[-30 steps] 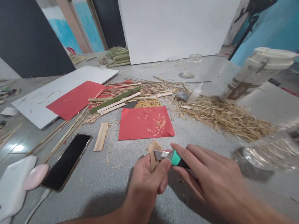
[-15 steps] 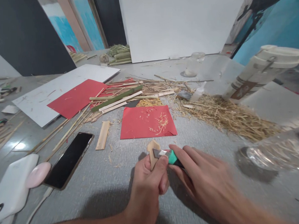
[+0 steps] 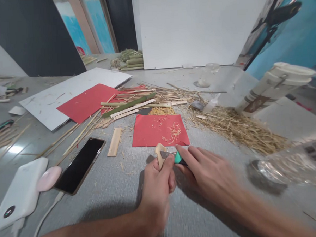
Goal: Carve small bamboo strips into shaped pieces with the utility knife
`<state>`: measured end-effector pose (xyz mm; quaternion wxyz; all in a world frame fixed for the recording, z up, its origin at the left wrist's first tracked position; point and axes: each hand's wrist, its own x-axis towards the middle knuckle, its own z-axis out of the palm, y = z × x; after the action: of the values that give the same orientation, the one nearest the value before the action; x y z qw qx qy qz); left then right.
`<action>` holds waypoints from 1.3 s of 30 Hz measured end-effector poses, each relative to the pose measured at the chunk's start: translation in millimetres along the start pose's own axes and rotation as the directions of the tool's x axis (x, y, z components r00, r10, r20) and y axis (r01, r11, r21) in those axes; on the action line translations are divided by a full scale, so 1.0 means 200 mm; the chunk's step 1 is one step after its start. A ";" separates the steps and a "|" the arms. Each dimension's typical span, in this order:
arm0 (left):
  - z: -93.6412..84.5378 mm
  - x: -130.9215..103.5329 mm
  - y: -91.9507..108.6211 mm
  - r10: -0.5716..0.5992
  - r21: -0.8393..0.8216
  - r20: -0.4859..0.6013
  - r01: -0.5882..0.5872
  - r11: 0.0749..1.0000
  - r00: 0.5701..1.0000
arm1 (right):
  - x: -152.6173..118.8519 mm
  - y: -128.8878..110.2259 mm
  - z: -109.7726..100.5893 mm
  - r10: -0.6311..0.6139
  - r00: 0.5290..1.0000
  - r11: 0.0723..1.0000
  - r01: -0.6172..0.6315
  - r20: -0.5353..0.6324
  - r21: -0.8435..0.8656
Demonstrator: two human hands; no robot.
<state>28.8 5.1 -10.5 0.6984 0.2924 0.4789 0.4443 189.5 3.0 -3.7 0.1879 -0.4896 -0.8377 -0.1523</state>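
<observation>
1. Pale wooden piece with a lobed head (image 3: 159, 155): gripped in the left hand (image 3: 156, 185), before the flat red rectangular sheet (image 3: 144, 135).
2. It looks light, stiff and not slippery; the narrow neck may be fragile, so the lower shank seems the safer hold.
3. The right hand (image 3: 210, 170) is closed around a green-and-black knife with a flat metal blade (image 3: 177, 157), blade at the wood.
4. Thin, curled tan shavings (image 3: 176, 130) litter the sheet; the grey tabletop (image 3: 109, 195) looks finely textured.
</observation>
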 end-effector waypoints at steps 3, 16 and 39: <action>0.00 0.02 0.02 0.025 -0.046 0.017 -0.024 0.999 1.000 | 0.03 -0.02 0.01 0.017 1.000 1.000 -0.017 -0.007 -0.006; -0.03 0.06 0.07 0.088 -0.104 -0.019 -0.090 0.990 0.996 | 0.07 -0.15 0.08 0.192 0.980 0.981 -0.192 0.045 -0.007; -0.03 0.00 0.03 0.041 0.145 -0.037 -0.035 0.989 0.998 | 0.09 0.01 0.01 0.076 0.997 0.997 -0.076 0.012 0.023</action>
<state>22.0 8.0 -8.3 0.6571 0.3423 0.5180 0.4274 183.0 18.0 3.4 0.1948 -0.5198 -0.8212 -0.1323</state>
